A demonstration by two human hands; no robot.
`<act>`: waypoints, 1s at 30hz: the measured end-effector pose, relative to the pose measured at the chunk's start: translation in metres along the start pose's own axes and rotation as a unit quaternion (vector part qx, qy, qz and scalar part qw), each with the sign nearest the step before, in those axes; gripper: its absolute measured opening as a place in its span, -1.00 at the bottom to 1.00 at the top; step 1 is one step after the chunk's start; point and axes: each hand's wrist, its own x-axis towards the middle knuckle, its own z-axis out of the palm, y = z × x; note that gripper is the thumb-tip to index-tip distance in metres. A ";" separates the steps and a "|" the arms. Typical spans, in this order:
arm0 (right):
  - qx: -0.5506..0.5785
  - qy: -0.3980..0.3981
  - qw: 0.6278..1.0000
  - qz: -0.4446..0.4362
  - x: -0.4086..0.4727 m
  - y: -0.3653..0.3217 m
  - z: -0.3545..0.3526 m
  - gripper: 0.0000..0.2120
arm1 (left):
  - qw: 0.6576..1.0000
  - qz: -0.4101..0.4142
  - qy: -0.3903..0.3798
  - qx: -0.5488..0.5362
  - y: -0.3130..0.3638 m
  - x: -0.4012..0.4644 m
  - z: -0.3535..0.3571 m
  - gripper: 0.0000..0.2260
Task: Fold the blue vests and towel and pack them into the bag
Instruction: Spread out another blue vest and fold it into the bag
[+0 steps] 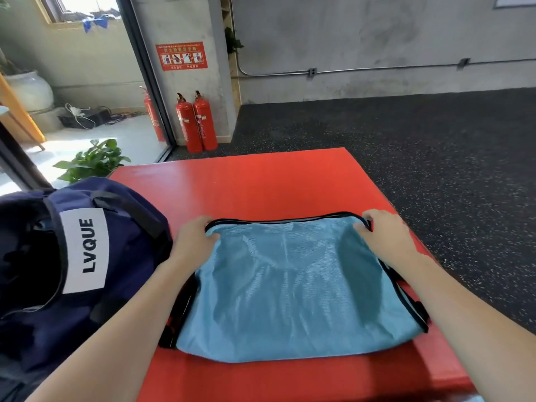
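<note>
- Counter (261, 181): smooth red top, standing on dark speckled floor (406, 134); bare concrete wall (377, 39) behind.
- Vest (290, 285): light blue mesh, black-edged, lying flat at the counter's centre.
- Left hand (194, 236) grip: pinches the vest's far left corner.
- Right hand (383, 230) grip: pinches the far right corner.
- Bag (87, 256): navy fabric, open, left of the vest.

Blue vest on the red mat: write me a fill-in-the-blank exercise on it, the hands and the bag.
1. The light blue mesh vest lies on a mat whose colour is ____.
2. The left hand and the right hand grip the vest's two ____ corners.
3. The white label on the navy bag reads ____.
4. The bag sits on the person's ____ side of the vest.

Missing words: red; far; LVQUE; left
</note>
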 end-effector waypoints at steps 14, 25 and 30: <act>-0.012 -0.137 0.968 -0.210 -0.149 -0.057 0.024 -0.38 | 0.975 0.195 -0.092 0.059 0.077 -0.158 0.062 -0.57; -0.112 -0.135 0.979 -0.107 -0.155 0.011 0.005 -0.08 | 0.967 0.086 -0.085 0.222 -0.021 -0.166 0.013 -0.09; -0.075 -0.144 0.980 -0.112 -0.155 0.010 -0.003 0.01 | 0.968 0.080 -0.090 0.220 -0.016 -0.186 0.006 -0.10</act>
